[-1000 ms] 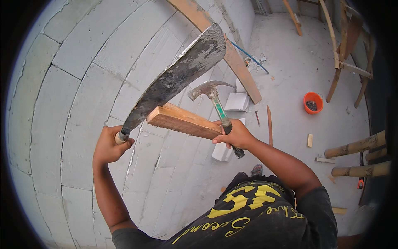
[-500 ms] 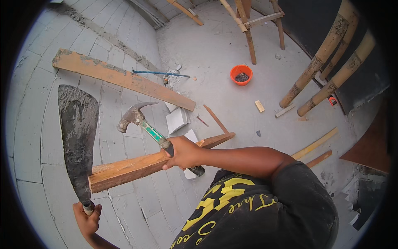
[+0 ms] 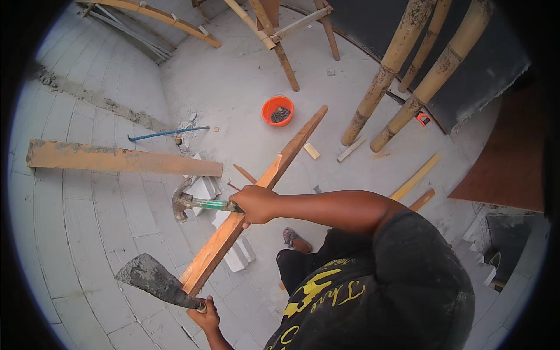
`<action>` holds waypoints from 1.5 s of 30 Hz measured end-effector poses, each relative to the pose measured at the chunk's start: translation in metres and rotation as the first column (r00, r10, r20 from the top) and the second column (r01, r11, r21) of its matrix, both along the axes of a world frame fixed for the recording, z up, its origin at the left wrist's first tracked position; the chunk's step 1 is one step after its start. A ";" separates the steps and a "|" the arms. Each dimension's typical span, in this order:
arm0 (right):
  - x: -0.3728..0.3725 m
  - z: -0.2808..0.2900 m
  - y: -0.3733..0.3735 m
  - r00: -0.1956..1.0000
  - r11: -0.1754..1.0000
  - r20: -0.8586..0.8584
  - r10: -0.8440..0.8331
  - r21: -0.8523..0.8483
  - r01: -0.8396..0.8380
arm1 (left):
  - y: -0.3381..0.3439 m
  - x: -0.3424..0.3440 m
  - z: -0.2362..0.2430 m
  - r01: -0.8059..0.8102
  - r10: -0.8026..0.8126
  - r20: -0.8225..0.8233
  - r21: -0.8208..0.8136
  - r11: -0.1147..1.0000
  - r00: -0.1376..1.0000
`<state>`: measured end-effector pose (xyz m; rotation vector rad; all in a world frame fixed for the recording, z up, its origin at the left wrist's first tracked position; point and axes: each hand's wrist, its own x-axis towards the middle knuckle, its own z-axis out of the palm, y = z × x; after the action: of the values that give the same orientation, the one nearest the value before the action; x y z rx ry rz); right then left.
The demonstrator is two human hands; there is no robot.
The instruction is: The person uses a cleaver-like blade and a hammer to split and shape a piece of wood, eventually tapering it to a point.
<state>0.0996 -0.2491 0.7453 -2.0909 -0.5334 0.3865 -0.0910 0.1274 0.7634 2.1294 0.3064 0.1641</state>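
Observation:
My left hand (image 3: 203, 316) is closed on the short handle of a broad, dirty dark blade (image 3: 149, 278) at the lower left, which lies against or very close to the lower end of a long wooden batten (image 3: 200, 262). My right hand (image 3: 256, 205) is closed around both that batten, near its middle, and a claw hammer (image 3: 206, 203) with a green-and-black handle, held crosswise with its head to the left. The batten runs diagonally up to a tapered tip near the orange bucket (image 3: 273, 105). My fingertips on the batten are partly hidden.
A mortar-stained plank (image 3: 122, 156) leans at the left block wall (image 3: 64, 233), near a blue bar (image 3: 168, 133) and white blocks (image 3: 237, 258). Bamboo poles (image 3: 377, 94) and a timber frame (image 3: 274, 41) stand behind. Loose sticks (image 3: 413, 176) and a brown panel (image 3: 490, 157) are at the right.
The view has swung right. The blade has dropped lower and tipped from upright toward flat. The batten now points further up and away, and the hammer has turned from upright to crosswise.

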 end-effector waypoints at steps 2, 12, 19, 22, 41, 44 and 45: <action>0.011 -0.044 -0.024 0.999 0.993 0.037 0.024 -0.113 -0.020 | -0.030 0.012 -0.064 0.056 -0.058 0.023 0.098 0.994 0.998; 0.009 -0.257 -0.023 0.963 0.985 -0.226 -0.148 -0.123 0.122 | -0.026 0.014 -0.329 0.069 -0.071 0.043 0.056 0.996 0.997; 0.011 -0.375 0.065 0.971 0.974 -0.222 0.092 -0.182 -0.134 | 0.018 -0.051 -0.489 -0.417 0.365 -0.221 -0.276 0.866 0.904; 0.009 -0.440 0.094 0.961 0.940 -0.178 0.213 -0.230 -0.251 | 0.032 -0.077 -0.570 -0.427 0.382 -0.198 -0.301 0.853 0.903; -0.061 -0.690 0.163 0.902 0.815 -0.128 0.412 -0.392 -0.428 | 0.157 -0.170 -0.751 -0.103 0.361 -0.284 0.642 0.760 0.888; -0.063 -0.715 0.161 0.929 0.827 -0.074 0.363 -0.433 -0.358 | 0.174 -0.129 -0.752 -0.009 0.307 -0.286 0.718 0.696 0.908; -0.065 -0.722 0.163 0.940 0.831 -0.049 0.336 -0.455 -0.321 | 0.178 -0.128 -0.757 0.029 0.275 -0.286 0.740 0.672 0.918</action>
<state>0.0350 -0.0862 0.0229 -2.4614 -0.9008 0.7383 -0.2188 0.3054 0.0069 2.9611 0.7165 -0.0707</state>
